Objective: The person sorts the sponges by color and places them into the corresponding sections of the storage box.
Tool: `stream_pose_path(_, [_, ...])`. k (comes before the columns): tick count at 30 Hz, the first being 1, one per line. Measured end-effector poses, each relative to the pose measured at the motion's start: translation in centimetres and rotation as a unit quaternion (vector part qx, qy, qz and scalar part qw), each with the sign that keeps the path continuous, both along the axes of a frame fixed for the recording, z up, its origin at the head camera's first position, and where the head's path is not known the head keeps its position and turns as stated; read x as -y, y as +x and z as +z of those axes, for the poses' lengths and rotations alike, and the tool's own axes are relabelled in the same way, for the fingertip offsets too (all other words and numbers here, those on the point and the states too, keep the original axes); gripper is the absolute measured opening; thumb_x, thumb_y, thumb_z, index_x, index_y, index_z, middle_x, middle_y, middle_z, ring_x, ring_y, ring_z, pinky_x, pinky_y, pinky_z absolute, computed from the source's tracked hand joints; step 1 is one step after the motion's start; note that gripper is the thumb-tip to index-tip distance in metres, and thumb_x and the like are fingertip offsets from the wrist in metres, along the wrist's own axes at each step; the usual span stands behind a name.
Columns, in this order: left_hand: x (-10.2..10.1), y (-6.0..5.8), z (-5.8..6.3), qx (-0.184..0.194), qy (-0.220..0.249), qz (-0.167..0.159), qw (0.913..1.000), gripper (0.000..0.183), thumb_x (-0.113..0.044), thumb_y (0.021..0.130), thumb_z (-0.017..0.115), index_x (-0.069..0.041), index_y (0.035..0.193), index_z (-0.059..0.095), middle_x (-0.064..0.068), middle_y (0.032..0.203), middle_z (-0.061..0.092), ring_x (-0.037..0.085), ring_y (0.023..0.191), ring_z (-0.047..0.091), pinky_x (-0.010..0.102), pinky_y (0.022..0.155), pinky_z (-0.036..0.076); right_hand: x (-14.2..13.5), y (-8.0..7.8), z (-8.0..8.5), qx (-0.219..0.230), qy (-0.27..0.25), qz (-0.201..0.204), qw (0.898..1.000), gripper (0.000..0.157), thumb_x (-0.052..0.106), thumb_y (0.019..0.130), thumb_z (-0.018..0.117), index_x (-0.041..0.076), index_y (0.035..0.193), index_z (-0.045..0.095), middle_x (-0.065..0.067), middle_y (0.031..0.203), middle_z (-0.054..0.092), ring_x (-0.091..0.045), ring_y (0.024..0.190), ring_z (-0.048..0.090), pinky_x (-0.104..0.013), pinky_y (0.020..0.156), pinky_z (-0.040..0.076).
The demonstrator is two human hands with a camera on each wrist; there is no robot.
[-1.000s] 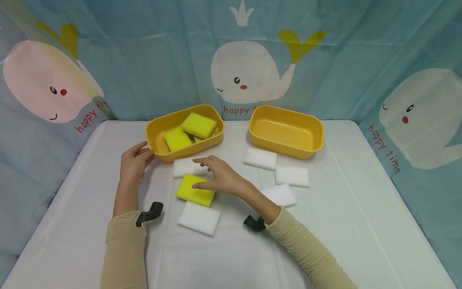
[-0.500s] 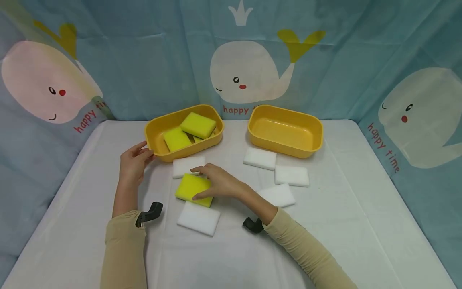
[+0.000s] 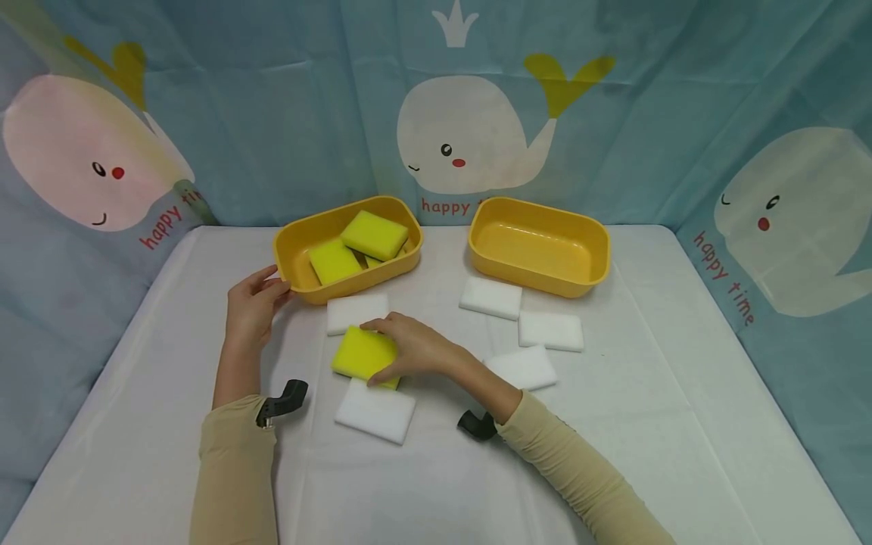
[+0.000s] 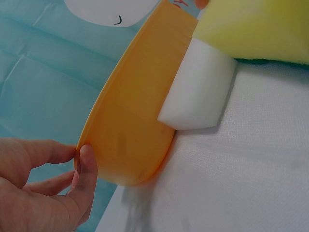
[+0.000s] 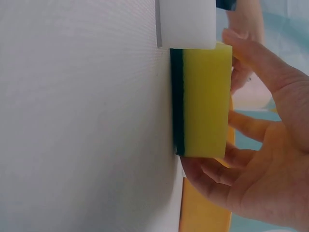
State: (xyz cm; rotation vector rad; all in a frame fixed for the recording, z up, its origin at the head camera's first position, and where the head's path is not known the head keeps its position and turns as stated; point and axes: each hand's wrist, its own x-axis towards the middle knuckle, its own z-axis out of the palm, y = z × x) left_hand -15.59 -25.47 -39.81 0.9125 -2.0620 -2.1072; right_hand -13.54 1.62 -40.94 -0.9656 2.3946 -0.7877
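My left hand (image 3: 252, 310) pinches the left end rim of a yellow-orange tub (image 3: 341, 291) between thumb and fingers, as the left wrist view (image 4: 53, 179) also shows. Several yellow sponges (image 3: 375, 236) lie inside that tub. My right hand (image 3: 418, 348) grips another yellow sponge (image 3: 363, 354) by its opposite edges, thumb on the near edge and fingers on the far one. In the right wrist view, this sponge (image 5: 207, 101) has a dark green scouring layer facing the table. White sponges lie just beyond it (image 3: 356, 312) and just nearer (image 3: 376, 412).
A second yellow-orange tub (image 3: 541, 281) stands at the back right with nothing in it. Three white sponges, one of them here (image 3: 550, 331), lie in front of it. A blue whale-print curtain (image 3: 306, 113) encloses the back and sides of the white-covered table (image 3: 647, 409).
My right hand has come down onto the yellow sponge, and its thumb and fingers have closed on the edges. My left hand has stayed on the tub's rim.
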Motion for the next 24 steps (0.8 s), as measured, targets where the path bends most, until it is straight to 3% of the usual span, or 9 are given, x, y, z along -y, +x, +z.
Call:
stream_pose_path(10, [-0.08, 0.00, 0.02, 0.006, -0.015, -0.001, 0.9999, 0.060, -0.009, 0.106, 0.062, -0.015, 0.162, 0.044, -0.003, 0.111, 0.050, 0.009, 0.096, 0.060, 0.011, 0.084, 0.057, 0.07, 0.16, 0.26, 0.011, 0.012, -0.007, 1.000, 0.085, 0.031, 0.085, 0.091, 0.015, 0.158, 0.049, -0.011, 0.144, 0.057, -0.021, 0.125, 0.056, -0.035, 0.111, 0.049])
stream_pose_path(24, [-0.06, 0.01, 0.08, 0.008, -0.013, -0.001, 0.9999, 0.060, -0.009, 0.106, 0.062, -0.015, 0.162, 0.044, -0.003, 0.111, 0.051, 0.009, 0.096, 0.060, 0.011, 0.082, 0.057, -0.17, 0.23, 1.00, -0.009, 0.004, -0.010, 1.000, 0.083, 0.029, 0.086, 0.090, 0.014, 0.157, 0.050, -0.010, 0.144, 0.056, -0.019, 0.121, 0.055, -0.034, 0.111, 0.049])
